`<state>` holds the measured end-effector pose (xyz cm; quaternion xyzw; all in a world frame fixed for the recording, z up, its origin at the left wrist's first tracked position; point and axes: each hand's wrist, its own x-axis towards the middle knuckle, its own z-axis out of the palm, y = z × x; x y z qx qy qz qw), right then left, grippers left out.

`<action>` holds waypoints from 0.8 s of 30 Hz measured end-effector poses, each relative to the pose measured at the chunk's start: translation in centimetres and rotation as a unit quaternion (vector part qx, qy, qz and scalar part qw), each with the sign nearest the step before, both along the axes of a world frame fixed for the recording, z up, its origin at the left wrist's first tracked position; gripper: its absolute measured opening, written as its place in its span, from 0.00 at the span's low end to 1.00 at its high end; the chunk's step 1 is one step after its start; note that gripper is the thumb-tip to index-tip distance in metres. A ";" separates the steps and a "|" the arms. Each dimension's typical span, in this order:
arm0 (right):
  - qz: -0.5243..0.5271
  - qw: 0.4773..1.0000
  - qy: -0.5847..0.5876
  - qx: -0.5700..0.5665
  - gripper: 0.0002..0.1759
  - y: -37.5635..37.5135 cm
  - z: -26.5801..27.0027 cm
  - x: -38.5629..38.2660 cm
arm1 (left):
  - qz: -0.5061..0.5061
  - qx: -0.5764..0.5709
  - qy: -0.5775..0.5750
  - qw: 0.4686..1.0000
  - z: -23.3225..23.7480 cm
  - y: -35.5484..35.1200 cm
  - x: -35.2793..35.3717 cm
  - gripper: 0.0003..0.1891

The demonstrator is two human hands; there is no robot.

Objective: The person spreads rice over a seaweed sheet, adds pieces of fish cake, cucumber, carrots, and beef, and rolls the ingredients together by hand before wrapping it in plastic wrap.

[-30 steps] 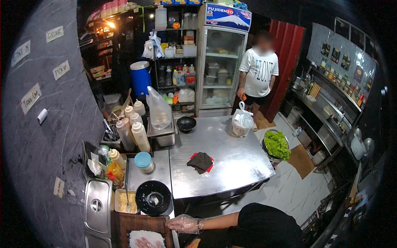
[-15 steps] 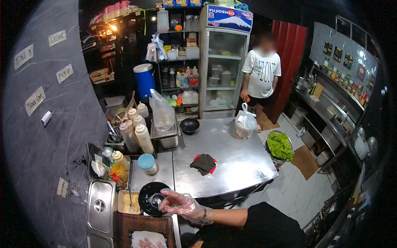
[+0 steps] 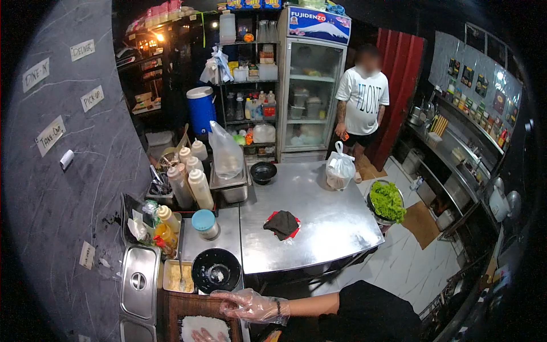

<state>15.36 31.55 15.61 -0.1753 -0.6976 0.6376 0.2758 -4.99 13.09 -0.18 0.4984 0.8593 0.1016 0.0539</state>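
My right hand (image 3: 248, 306), in a clear plastic glove, hovers over the right edge of a brown wooden board (image 3: 181, 308). Its fingers point left, loosely bent, and I make out nothing in them. At the bottom edge my left hand (image 3: 206, 336), also gloved, rests its spread fingers on a flat layer of white rice (image 3: 199, 323); the rest of it is cut off. Just beyond my right hand sits a black bowl (image 3: 232, 268) with a few white bits inside. Left of that stands a tray of yellowish food (image 3: 172, 276) with a fork in it.
Lidded steel pans (image 3: 137, 279) line the left side. Farther back are squeeze bottles (image 3: 199, 188), a blue-lidded jar (image 3: 205, 222) and a dark cloth (image 3: 281, 225) on the steel table (image 3: 319, 222). A bagged item (image 3: 340, 171) and lettuce (image 3: 387, 200) stand right. A person (image 3: 363, 97) stands behind.
My right hand has moved from over the black bowl down toward the board, uncovering the bowl's inside. My left hand stays on the rice. The view has shifted slightly.
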 end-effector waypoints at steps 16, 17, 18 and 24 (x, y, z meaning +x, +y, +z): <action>0.001 0.998 -0.036 0.044 0.34 0.2 0.2 0.4 | 0.035 -0.067 -0.035 0.997 2.6 0.6 0.6 0.40; 0.002 0.998 -0.036 0.043 0.34 0.2 0.3 0.4 | 0.040 -0.064 -0.036 0.997 2.8 0.5 0.6 0.40; -0.003 0.997 -0.042 0.057 0.33 0.2 0.4 0.4 | 0.046 -0.061 -0.037 0.996 2.9 0.4 0.6 0.41; -0.015 0.995 -0.079 0.059 0.32 0.0 0.0 0.5 | 0.055 -0.012 -0.015 0.998 4.3 -0.1 1.9 0.41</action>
